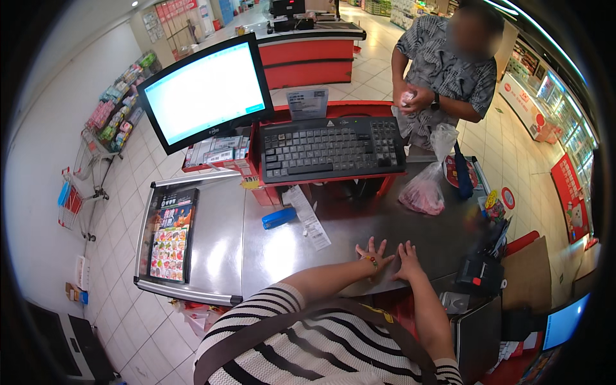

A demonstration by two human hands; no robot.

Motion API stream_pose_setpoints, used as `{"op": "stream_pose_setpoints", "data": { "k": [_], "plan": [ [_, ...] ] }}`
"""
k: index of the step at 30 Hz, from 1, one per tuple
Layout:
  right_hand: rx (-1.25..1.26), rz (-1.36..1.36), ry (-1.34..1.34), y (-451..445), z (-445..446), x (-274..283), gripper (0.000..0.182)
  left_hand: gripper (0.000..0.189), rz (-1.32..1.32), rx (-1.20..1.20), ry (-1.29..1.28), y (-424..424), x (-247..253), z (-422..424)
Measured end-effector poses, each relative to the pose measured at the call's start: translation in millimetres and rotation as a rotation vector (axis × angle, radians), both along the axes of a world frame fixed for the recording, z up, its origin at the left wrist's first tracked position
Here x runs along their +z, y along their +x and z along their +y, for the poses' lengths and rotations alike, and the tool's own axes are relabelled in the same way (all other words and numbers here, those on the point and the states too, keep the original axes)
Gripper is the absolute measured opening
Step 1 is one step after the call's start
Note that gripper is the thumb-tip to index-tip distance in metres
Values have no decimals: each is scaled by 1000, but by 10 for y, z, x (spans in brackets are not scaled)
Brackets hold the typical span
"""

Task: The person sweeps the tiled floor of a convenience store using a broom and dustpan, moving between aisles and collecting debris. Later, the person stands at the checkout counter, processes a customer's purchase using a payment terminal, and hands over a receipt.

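Observation:
My left hand (376,260), with a beaded bracelet at its wrist, rests with spread fingers at the near edge of the metal checkout counter (358,224). Close beside it, my right hand (408,262) lies on the same edge, fingers apart and holding nothing. Beyond my right hand stands a knotted clear plastic bag of raw meat (423,195). To the left of my hands are a paper receipt (309,219) and a blue stapler (279,218). A black keyboard (332,149) sits on a raised red stand above the counter.
A monitor (207,91) stands at the far left of the keyboard. Across the counter a person (445,82) holds a small item in both hands. A folded dark umbrella (463,171) lies right of the bag. A framed flyer (171,236) lies at the counter's left end.

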State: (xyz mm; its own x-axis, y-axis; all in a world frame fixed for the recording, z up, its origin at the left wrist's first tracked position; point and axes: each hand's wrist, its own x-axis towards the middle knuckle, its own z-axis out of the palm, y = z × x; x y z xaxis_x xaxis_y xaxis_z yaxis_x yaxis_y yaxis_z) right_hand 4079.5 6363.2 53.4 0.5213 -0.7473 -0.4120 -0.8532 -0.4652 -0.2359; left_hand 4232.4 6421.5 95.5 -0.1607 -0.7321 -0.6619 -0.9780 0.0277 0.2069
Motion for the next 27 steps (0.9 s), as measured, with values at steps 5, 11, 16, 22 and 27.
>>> {"op": "stream_pose_setpoints", "data": {
  "k": [5,11,16,22,27],
  "plan": [
    [35,-72,-111,-24,30,29,108,108,-30,-58,-79,-19,-228,-88],
    [-154,-491,-117,-463,47,-341,76,106,-66,-149,-145,-64,-226,-103],
    [-530,-691,-452,-1064,-99,180,48,105,-107,-168,-138,-106,-172,-94],
    [-1042,-322,-648,-2438,-373,567,48,96,42,-274,-244,-373,-156,-267],
    [-1206,-240,-520,-3080,-591,397,42,88,230,-400,-408,-920,-94,-475]
  ]
}}
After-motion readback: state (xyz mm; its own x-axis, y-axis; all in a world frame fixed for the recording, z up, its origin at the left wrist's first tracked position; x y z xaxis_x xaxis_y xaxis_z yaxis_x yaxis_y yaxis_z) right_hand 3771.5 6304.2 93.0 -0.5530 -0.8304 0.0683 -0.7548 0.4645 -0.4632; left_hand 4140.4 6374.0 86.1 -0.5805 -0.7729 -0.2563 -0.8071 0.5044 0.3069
